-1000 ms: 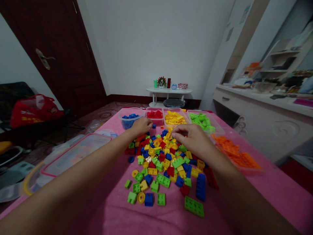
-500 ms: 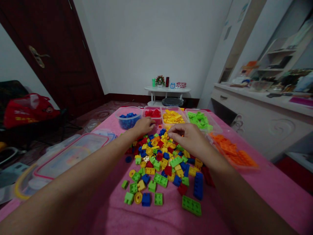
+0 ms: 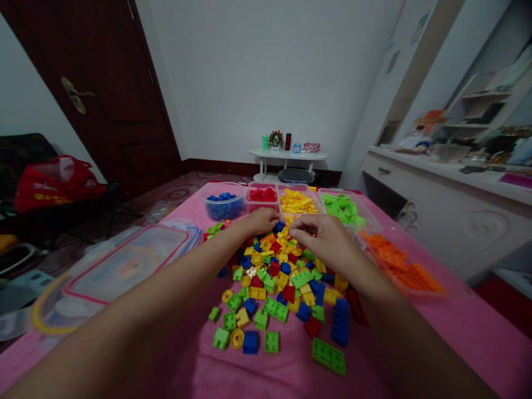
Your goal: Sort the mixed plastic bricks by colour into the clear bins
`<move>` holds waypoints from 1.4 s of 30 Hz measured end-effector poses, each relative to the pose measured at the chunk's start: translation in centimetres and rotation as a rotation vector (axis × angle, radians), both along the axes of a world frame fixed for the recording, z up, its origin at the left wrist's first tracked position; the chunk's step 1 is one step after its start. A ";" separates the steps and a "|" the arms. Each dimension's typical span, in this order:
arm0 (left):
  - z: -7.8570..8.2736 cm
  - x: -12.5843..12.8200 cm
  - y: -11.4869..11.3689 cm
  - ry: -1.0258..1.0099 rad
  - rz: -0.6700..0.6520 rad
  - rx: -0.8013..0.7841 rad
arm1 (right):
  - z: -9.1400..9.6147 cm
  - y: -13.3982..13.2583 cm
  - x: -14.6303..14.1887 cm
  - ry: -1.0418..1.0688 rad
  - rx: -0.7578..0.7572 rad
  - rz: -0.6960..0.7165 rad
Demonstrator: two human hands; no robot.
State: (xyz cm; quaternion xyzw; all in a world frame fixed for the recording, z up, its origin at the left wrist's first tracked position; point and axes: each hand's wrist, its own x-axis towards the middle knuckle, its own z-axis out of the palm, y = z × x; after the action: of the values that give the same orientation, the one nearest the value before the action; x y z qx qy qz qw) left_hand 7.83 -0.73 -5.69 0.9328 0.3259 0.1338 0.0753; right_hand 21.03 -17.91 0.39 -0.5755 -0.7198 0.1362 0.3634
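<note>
A heap of mixed toy building bricks (image 3: 274, 269) in red, yellow, blue and green spreads over the middle of the table. My left hand (image 3: 264, 220) is over the heap's far edge, fingers curled together and pointing down beside a blue brick (image 3: 279, 226). Whether it grips anything is hidden. Just to the right, my right hand (image 3: 320, 228) hovers low over the yellow bricks, thumb and forefinger bent to a pinch. What lies between those fingertips, if anything, is too small to make out.
Behind the heap stand a round tub of blue bricks (image 3: 222, 206) and boxes of red bricks (image 3: 262, 194), yellow bricks (image 3: 297, 201) and green bricks (image 3: 341, 207). An orange-brick box (image 3: 401, 260) is at the right. Stacked clear lids (image 3: 128, 263) lie left on the pink cloth (image 3: 233, 377).
My left hand has moved from in front of the red-brick box down toward the blue brick at the heap's far edge. My right hand stays over the yellow bricks. The view has shifted slightly.
</note>
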 end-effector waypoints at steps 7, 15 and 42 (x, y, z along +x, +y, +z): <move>1.1 -1.1 -0.1 -0.040 0.163 0.103 | -0.2 0.2 -0.1 0.001 0.002 0.009; -0.4 -1.6 1.0 -0.025 -0.094 -0.106 | -0.3 0.2 0.1 -0.028 0.006 0.010; 1.9 -3.6 1.4 -0.021 0.169 0.309 | 0.4 0.4 1.7 0.038 0.006 -0.042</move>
State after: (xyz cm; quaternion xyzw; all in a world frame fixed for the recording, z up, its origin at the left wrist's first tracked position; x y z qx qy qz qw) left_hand 4.20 0.69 -3.76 0.9011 0.3779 0.1979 -0.0771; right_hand 22.69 -17.56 0.76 -0.5868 -0.7008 0.1372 0.3817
